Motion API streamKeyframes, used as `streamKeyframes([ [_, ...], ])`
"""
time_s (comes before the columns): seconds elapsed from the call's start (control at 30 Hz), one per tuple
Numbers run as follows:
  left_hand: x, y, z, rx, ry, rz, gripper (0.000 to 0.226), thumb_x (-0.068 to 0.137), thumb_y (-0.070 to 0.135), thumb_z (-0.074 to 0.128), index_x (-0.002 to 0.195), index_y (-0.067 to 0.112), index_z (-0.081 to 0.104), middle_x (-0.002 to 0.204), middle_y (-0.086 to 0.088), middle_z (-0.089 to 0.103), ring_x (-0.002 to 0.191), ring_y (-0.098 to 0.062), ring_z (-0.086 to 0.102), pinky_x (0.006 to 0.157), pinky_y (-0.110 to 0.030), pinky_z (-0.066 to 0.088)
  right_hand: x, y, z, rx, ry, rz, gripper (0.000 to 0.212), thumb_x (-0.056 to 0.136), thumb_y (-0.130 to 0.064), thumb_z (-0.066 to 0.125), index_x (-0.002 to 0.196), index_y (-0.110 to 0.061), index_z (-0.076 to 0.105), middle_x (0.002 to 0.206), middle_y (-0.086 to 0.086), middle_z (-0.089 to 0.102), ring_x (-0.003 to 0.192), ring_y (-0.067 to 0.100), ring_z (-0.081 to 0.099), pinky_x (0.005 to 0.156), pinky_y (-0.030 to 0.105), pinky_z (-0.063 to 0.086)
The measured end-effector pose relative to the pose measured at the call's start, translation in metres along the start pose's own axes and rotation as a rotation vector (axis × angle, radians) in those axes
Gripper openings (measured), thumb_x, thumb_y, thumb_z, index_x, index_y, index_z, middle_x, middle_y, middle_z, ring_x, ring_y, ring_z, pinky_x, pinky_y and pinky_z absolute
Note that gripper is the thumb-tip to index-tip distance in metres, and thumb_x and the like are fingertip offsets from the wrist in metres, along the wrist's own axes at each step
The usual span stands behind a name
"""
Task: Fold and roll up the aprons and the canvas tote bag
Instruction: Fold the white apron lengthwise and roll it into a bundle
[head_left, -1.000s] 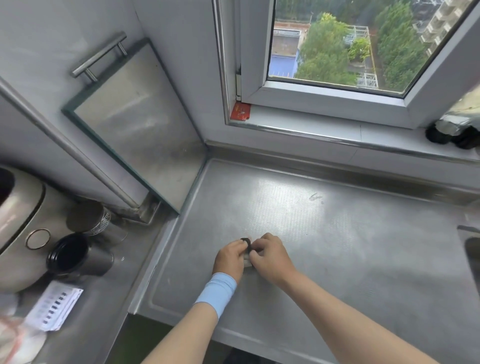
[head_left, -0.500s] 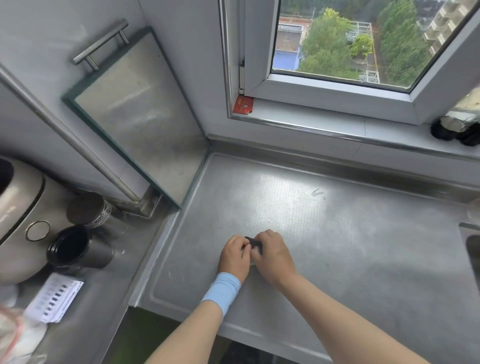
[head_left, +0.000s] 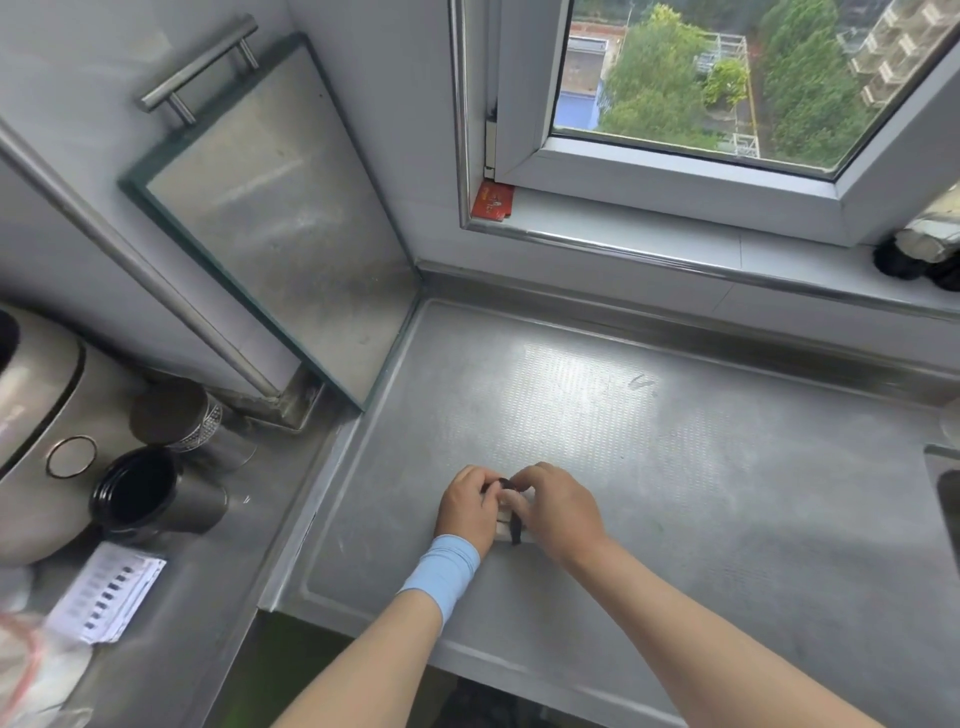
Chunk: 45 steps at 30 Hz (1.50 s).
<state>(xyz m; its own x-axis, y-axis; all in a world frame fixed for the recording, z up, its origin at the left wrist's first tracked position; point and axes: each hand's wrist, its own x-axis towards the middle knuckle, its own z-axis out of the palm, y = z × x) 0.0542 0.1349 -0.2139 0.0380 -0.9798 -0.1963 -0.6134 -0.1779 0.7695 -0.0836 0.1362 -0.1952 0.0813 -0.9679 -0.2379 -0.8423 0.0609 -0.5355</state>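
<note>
Pale roll (head_left: 505, 515) tight, on steel counter (head_left: 675, 467) toward 6 o'clock. Left hand (head_left: 465, 506) and right hand (head_left: 561, 512) curl inward, pinching dark band (head_left: 515, 531) on it. Judgement: this piece rolled, being secured. Other pieces not in view.

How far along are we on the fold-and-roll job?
Done: a small pale bundle looks rolled on the steel counter. In hand: left hand and right hand both pinch a dark strap across it. Left: finishing that tie; no other apron or bag is in view, so the remainder is unknown.
</note>
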Motion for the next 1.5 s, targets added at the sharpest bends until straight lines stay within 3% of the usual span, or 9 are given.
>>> streamKeyframes([
  [0.1,-0.001,0.001,-0.002,-0.025,-0.007,0.012,0.011,0.089,0.005,0.058,0.094,0.011,0.067,0.093,0.004,0.059,0.087,-0.009,0.055,0.086,-0.019,0.044,-0.002,-0.003,0.001,0.082,0.018,0.081,0.016,0.092,-0.041,0.059,0.091,-0.030,0.070,0.089,-0.012,0.065,0.087,0.009,0.059,0.071,0.027,0.044],
  [0.17,-0.002,0.002,-0.004,-0.044,-0.047,0.015,0.018,0.088,0.006,0.061,0.105,0.013,0.064,0.104,0.003,0.057,0.096,-0.010,0.055,0.096,-0.023,0.043,-0.004,-0.007,-0.001,0.350,0.040,0.188,0.012,0.092,-0.034,0.058,0.085,-0.030,0.068,0.084,-0.013,0.068,0.081,0.007,0.062,0.072,0.027,0.048],
  [0.3,-0.001,0.006,-0.013,0.121,-0.120,0.005,0.047,0.084,0.026,0.066,0.129,0.028,0.054,0.136,0.005,0.042,0.126,-0.018,0.035,0.109,-0.025,0.029,-0.003,-0.010,-0.011,0.634,0.067,0.250,0.014,0.093,-0.023,0.056,0.082,-0.025,0.065,0.081,-0.006,0.068,0.081,0.014,0.064,0.076,0.029,0.051],
  [0.53,-0.003,0.054,-0.057,-0.186,-0.171,-0.079,0.003,0.084,0.034,0.071,0.085,0.033,0.068,0.098,0.006,0.068,0.095,-0.012,0.060,0.079,-0.018,0.044,-0.002,-0.030,-0.073,0.700,0.082,0.156,0.014,0.093,-0.024,0.052,0.087,-0.017,0.062,0.085,0.005,0.070,0.073,0.023,0.069,0.076,0.046,0.057],
  [0.67,-0.021,0.089,-0.077,-0.237,-0.106,0.004,0.008,0.085,0.025,0.070,0.092,0.029,0.068,0.090,0.008,0.066,0.085,-0.009,0.060,0.065,-0.005,0.042,-0.008,-0.051,-0.113,0.668,0.206,0.084,0.014,0.094,-0.022,0.051,0.085,-0.017,0.061,0.084,0.002,0.070,0.067,0.024,0.070,0.067,0.037,0.054],
  [0.87,-0.040,0.142,-0.120,-0.279,-0.232,0.066,0.021,0.080,0.025,0.065,0.099,0.035,0.068,0.092,0.006,0.070,0.087,-0.013,0.065,0.074,-0.022,0.051,-0.028,-0.089,-0.151,0.572,0.241,-0.098,0.015,0.094,-0.022,0.055,0.080,-0.024,0.061,0.079,-0.007,0.065,0.077,0.014,0.062,0.073,0.032,0.049],
  [1.13,-0.047,0.207,-0.172,-0.545,0.163,0.197,0.004,0.086,0.017,0.071,0.085,0.015,0.074,0.078,0.006,0.073,0.071,-0.005,0.066,0.070,-0.015,0.051,-0.031,-0.153,-0.219,0.549,0.310,-0.257,0.012,0.093,-0.026,0.059,0.082,-0.026,0.064,0.074,-0.009,0.065,0.070,0.010,0.057,0.068,0.028,0.047],
  [1.23,-0.035,0.233,-0.195,-0.548,0.265,0.256,0.017,0.088,0.012,0.067,0.072,0.018,0.068,0.062,0.013,0.068,0.058,0.000,0.061,0.065,-0.018,0.049,-0.022,-0.177,-0.247,0.506,0.339,-0.278,0.014,0.093,-0.029,0.057,0.085,-0.021,0.065,0.076,-0.003,0.067,0.073,0.017,0.060,0.069,0.034,0.048],
  [1.5,0.017,0.305,-0.287,-0.345,0.471,0.386,0.013,0.090,0.028,0.064,0.089,0.015,0.069,0.080,0.006,0.069,0.076,-0.013,0.064,0.069,-0.019,0.045,0.013,-0.258,-0.323,0.489,0.427,-0.354,0.027,0.086,-0.043,0.061,0.082,-0.017,0.068,0.080,0.004,0.071,0.078,0.023,0.066,0.070,0.040,0.053],
])
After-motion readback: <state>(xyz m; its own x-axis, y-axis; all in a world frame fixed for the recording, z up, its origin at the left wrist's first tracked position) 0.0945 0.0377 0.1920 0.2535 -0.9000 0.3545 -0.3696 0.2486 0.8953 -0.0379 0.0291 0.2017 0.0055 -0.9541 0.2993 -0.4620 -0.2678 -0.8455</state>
